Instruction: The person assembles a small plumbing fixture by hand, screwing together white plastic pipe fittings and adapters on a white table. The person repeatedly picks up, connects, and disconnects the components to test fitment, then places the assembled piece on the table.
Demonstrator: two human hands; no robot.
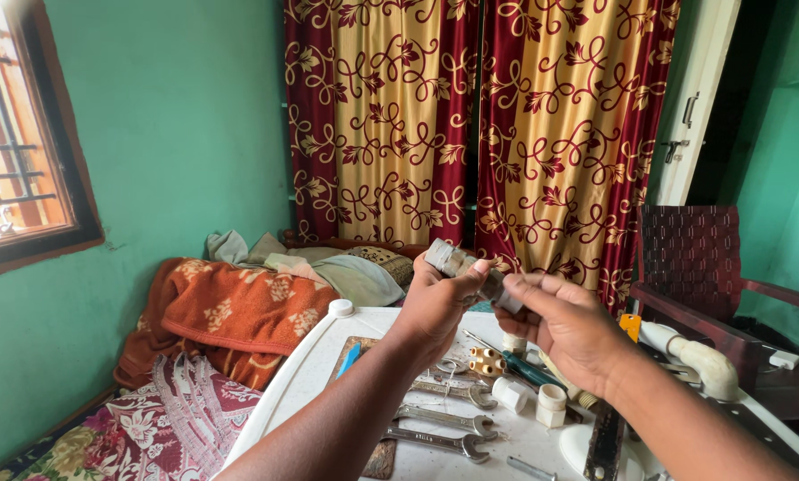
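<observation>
Both hands, left point(437, 301) and right point(567, 328), fingers clamped on a dull grey cylindrical metal fitting point(464, 266).

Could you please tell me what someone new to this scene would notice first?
Most likely the two hands at centre: the left hand and right hand together hold up a short grey pipe fitting above a white table. Spanners and small white fittings lie scattered on that table below. Behind, bold red and gold curtains fill the back wall.
</observation>
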